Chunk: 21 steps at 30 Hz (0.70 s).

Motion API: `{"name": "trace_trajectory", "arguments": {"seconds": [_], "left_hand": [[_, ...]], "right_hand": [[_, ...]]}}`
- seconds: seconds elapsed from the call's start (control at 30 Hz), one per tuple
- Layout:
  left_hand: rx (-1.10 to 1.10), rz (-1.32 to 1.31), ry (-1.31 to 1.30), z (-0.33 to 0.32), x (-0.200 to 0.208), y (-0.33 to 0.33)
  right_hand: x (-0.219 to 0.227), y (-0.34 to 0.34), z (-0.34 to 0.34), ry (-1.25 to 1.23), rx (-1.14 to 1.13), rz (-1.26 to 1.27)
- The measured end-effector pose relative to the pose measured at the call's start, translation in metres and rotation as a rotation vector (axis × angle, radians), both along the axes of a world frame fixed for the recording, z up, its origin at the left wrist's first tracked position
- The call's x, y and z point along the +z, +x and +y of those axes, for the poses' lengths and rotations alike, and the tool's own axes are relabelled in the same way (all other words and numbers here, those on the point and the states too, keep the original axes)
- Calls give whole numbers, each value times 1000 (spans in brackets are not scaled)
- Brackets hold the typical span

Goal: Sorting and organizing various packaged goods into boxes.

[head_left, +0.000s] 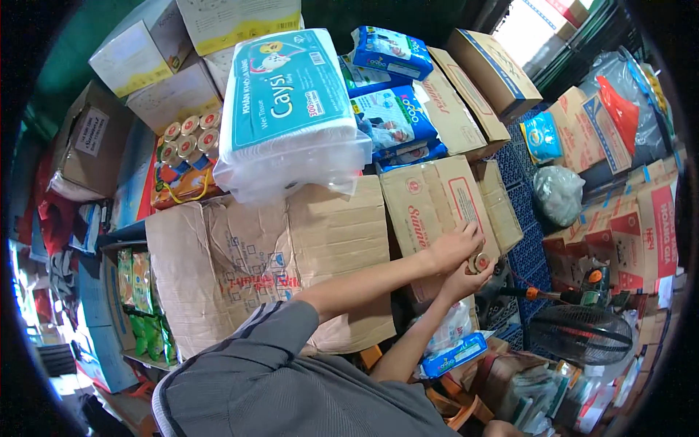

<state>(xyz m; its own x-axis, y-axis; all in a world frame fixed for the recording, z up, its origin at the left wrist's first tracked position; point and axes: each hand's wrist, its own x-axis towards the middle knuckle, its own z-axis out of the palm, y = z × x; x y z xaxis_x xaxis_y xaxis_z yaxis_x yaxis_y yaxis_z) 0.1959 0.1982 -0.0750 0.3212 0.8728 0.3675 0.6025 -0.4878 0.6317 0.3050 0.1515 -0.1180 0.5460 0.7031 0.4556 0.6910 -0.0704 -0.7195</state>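
My right hand is closed round a small jar with a round gold-and-red lid, held lid up. Just above it, my left hand has its fingers bent together over the edge of a brown carton; whatever is in them is hidden. The carton carries red print, and a flap sticks out on its right. Similar small jars with gold-and-red lids stand grouped on an orange box at the left.
Flattened cardboard lies before me, with a big teal-and-white wet tissue pack behind it. Blue diaper packs are stacked beside that. A black fan stands at the right, near a blue pack. White-and-yellow boxes rise at the back left.
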Motion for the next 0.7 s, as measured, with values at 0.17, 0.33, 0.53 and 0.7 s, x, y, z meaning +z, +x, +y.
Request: {"name": "trace_trajectory", "arguments": {"seconds": [0.17, 0.33, 0.53, 0.7], "left_hand": [[75, 101, 77, -4, 4, -16], [98, 21, 11, -17, 14, -47], [-1, 4, -151, -43, 70, -122], [10, -121, -195, -97, 124, -199]], "right_hand": [[11, -17, -2, 19, 114, 68], [20, -33, -10, 25, 266, 76], [27, -43, -20, 16, 262, 263], [28, -48, -16, 21, 202, 374]]}}
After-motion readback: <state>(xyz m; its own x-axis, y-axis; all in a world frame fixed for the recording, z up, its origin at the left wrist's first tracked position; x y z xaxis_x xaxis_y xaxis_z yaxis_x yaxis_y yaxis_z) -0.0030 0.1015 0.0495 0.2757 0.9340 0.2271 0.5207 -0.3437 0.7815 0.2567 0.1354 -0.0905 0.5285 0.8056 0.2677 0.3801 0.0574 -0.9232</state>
